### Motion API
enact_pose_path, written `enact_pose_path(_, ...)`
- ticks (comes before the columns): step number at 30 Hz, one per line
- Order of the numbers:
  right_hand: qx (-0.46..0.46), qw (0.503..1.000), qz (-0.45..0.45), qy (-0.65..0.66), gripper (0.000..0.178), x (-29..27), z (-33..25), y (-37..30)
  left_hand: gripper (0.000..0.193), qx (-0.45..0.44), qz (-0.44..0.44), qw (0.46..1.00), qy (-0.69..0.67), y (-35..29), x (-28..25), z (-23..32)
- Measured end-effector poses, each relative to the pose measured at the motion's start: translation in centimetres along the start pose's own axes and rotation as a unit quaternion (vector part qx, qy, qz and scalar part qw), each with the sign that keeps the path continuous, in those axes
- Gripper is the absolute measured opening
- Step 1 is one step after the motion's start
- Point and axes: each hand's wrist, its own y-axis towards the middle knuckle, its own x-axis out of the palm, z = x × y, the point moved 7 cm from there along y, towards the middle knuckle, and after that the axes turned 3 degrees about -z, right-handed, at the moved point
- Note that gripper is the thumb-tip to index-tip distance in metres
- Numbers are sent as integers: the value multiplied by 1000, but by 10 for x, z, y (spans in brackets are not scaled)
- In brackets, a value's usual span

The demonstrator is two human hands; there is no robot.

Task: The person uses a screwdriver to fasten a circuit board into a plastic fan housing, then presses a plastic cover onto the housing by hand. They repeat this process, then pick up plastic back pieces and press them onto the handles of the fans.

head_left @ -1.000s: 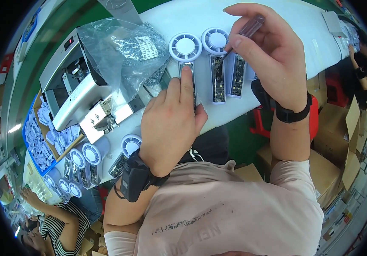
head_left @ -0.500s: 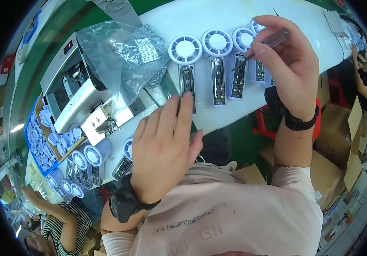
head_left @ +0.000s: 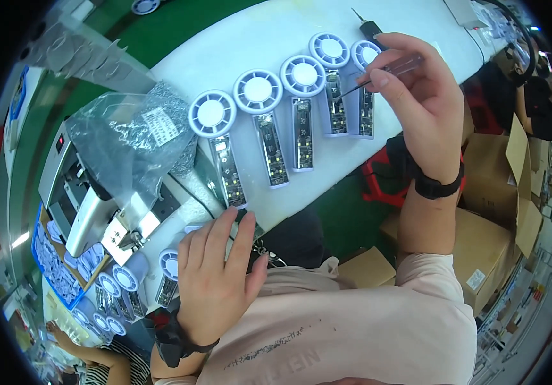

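Note:
My right hand point(head_left: 431, 109) is closed around the translucent reddish handle of a small screwdriver point(head_left: 405, 65). Its thin shaft points down and left, with the tip over the handle of a white handheld fan point(head_left: 329, 50); whether it touches cannot be made out. That fan stands in a row of several, each with a round slotted head and a bare circuit board in its handle. My left hand point(head_left: 218, 273) holds nothing, its fingers stretched out and palm down. Its fingertips are at the lower end of the leftmost fan point(head_left: 212, 114), touching or just short of it.
A black-handled tool with a thin tip point(head_left: 371, 29) lies behind the row. On the left are a clear plastic bag point(head_left: 119, 138), a silver machine point(head_left: 90, 224), a blue bin of white parts point(head_left: 58, 276) and more fans point(head_left: 125, 277). Cardboard boxes point(head_left: 491, 170) stand at right; a co-worker's arm shows lower left.
The view has shifted, so the fans appear further left. My left hand has drawn back from the leftmost fan's board to its lower end. The screwdriver tip now appears over a fan further right.

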Motion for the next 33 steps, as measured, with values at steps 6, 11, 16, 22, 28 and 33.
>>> enact_pose_path(6, 5, 999, 45, -1, 39, -22, 6, -17, 67, 11, -11, 1000, -2, 6, 2, 4)
enact_pose_path(11, 25, 995, 99, 10, 40, -50, 22, -37, 66, 0, -18, 1000, 4, 12, 2, 4)
enact_pose_path(16, 34, 990, 135, 23, 39, -67, 33, -50, 64, -3, -24, 1000, 15, 19, 6, 6)
enact_pose_path(22, 40, 988, 146, 39, 38, -62, 34, -48, 63, -11, -19, 999, 32, 20, 4, 9)
enact_pose_path(28, -29, 998, 46, 38, 34, -27, 24, 3, 64, 0, -10, 1000, 18, 25, 8, 17)
enact_pose_path(33, 25, 996, -66, -58, 38, -14, 12, 39, 67, -14, -7, 1000, 3, 20, 8, 14)
